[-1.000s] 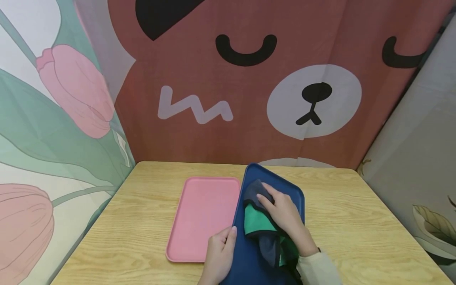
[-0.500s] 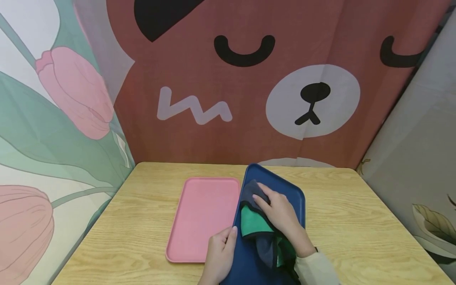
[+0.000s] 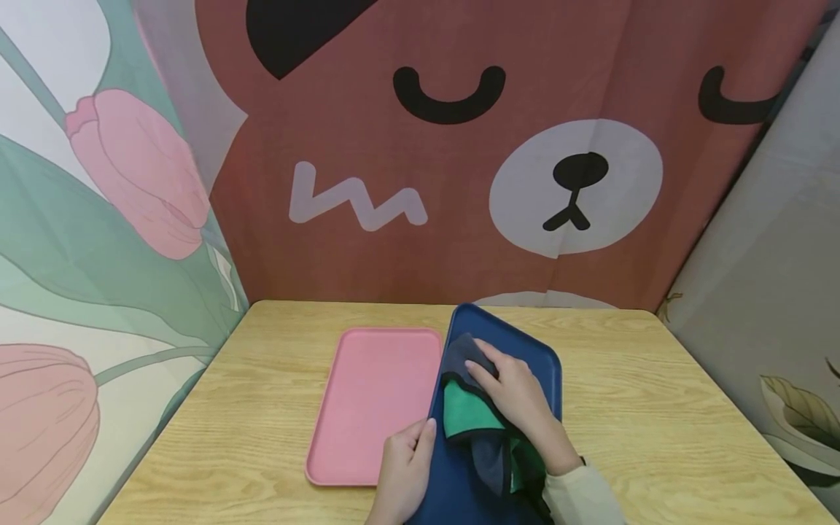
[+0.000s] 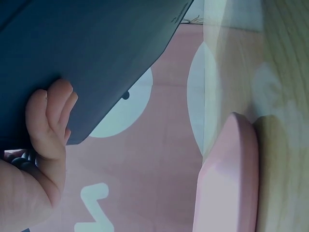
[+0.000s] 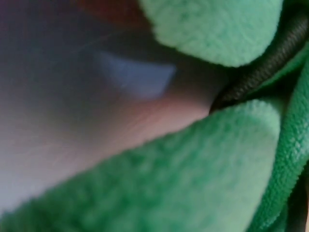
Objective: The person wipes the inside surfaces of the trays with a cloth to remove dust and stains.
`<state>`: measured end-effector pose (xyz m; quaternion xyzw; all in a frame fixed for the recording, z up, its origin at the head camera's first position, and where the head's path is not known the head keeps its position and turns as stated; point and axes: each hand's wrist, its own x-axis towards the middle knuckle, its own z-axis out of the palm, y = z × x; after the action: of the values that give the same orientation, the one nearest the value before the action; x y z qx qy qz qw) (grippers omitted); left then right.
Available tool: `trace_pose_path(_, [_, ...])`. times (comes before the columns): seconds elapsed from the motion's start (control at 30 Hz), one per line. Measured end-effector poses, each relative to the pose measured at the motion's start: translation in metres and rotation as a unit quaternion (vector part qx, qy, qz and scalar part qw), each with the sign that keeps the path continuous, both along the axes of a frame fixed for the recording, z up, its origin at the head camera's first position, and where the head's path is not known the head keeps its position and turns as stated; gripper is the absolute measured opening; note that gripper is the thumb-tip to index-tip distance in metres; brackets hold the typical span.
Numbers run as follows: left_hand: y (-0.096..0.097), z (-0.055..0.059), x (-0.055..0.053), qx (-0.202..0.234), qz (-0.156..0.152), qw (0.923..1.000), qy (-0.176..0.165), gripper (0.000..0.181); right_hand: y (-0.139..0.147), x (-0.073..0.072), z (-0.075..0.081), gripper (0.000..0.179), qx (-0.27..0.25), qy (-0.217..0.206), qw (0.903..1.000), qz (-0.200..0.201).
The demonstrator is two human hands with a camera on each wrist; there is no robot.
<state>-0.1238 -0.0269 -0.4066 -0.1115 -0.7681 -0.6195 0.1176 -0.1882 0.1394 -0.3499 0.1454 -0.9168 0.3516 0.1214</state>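
Note:
My left hand (image 3: 403,470) grips the left edge of a dark blue tray (image 3: 528,354), thumb on the upper face. In the left wrist view, the fingers of the left hand (image 4: 50,116) lie against the underside of the blue tray (image 4: 101,43), which is raised and tilted. My right hand (image 3: 525,397) holds a green and dark grey cloth (image 3: 469,408) with black trim against the tray's face. A loose part of the cloth hangs toward the tray's lower end. Fuzzy green folds of the cloth (image 5: 164,183) fill much of the right wrist view, hiding the fingers.
A pink tray (image 3: 377,401) lies flat on the wooden table (image 3: 223,423), left of the blue one and partly behind my left hand. Behind the table hangs a brown bear-print curtain (image 3: 354,262). Floral cloth (image 3: 131,292) hangs at the left side.
My right hand has slid the cloth slightly left across the blue tray, then stayed nearly still over the last half second. The left hand keeps its grip on the tray edge.

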Motion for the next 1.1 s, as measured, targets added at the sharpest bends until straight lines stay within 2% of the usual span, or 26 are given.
trace_pose_path(0.23, [-0.001, 0.004, 0.002, 0.003, 0.001, 0.9997, -0.023, 0.040, 0.002, 0.000, -0.001, 0.047, -0.006, -0.001, 1.0000, -0.001])
trace_pose_path(0.47, [0.000, 0.025, 0.012, 0.013, -0.004, 0.9997, -0.018, 0.039, 0.005, 0.001, -0.005, 0.047, -0.011, -0.015, 0.9998, -0.002])
trace_pose_path(0.53, [-0.001, 0.022, 0.011, 0.012, -0.004, 0.9997, -0.019, 0.039, 0.006, 0.001, -0.006, 0.047, -0.013, -0.015, 0.9998, -0.002])
trace_pose_path(0.73, [-0.001, 0.003, 0.002, 0.011, 0.000, 0.9999, -0.005, 0.041, 0.012, 0.001, -0.009, 0.048, -0.014, -0.012, 0.9998, -0.006])
trace_pose_path(0.93, [-0.002, 0.004, 0.002, 0.013, -0.002, 0.9995, -0.028, 0.042, 0.016, 0.001, -0.011, 0.048, -0.014, -0.012, 0.9998, -0.009])
trace_pose_path(1.1, [-0.002, 0.005, 0.002, 0.013, -0.006, 0.9997, -0.020, 0.042, 0.019, 0.002, -0.011, 0.050, -0.015, -0.015, 0.9997, -0.013])
